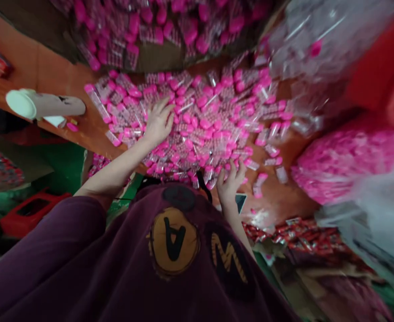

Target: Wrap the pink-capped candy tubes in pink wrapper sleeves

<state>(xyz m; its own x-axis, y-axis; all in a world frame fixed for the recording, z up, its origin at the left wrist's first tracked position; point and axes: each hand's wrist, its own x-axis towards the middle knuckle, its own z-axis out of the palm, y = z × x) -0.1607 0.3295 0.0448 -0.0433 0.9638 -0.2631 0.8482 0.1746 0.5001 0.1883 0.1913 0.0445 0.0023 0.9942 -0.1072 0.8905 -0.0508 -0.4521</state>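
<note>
A wide heap of small clear tubes with pink caps (203, 129) covers the middle of the orange-brown table. My left hand (159, 121) lies on the heap's left part, fingers spread and pointing away from me. At the heap's near edge my right hand (231, 179) rests with its fingers apart, touching or just over the tubes. Neither hand shows a tube gripped in it. Several loose tubes (260, 184) lie to the right of my right hand.
Behind the heap stands a large container of more pink-capped tubes (160, 33). A white cylinder (49, 105) lies at left. At right are a bag of pink pieces (347, 161) and clear plastic bags (317, 40). Red packets (304, 237) lie below right; a red crate (29, 212) sits lower left.
</note>
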